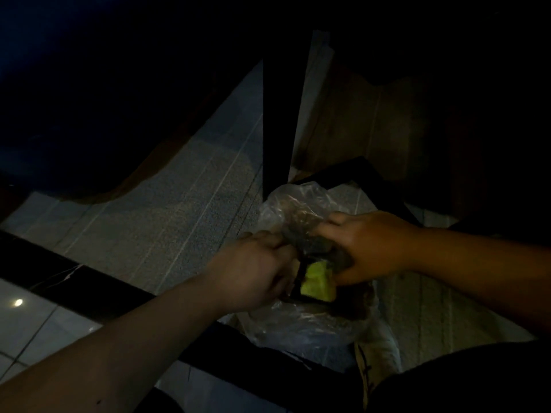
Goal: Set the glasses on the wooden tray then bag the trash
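A clear plastic bag (301,320) hangs low over the floor, right of centre. My left hand (256,269) is closed on the bag's left edge. My right hand (369,245) grips the crumpled top of the bag from the right. Between the hands shows a yellow-green piece of trash (317,283) with a dark rim, inside or at the mouth of the bag. The scene is very dim. No glasses and no wooden tray are in view.
A dark table leg (275,123) rises just behind the bag, with a black frame bar (372,180) to its right. Grey tiled floor (185,210) spreads to the left. A black stripe in the floor (74,278) crosses under my left arm.
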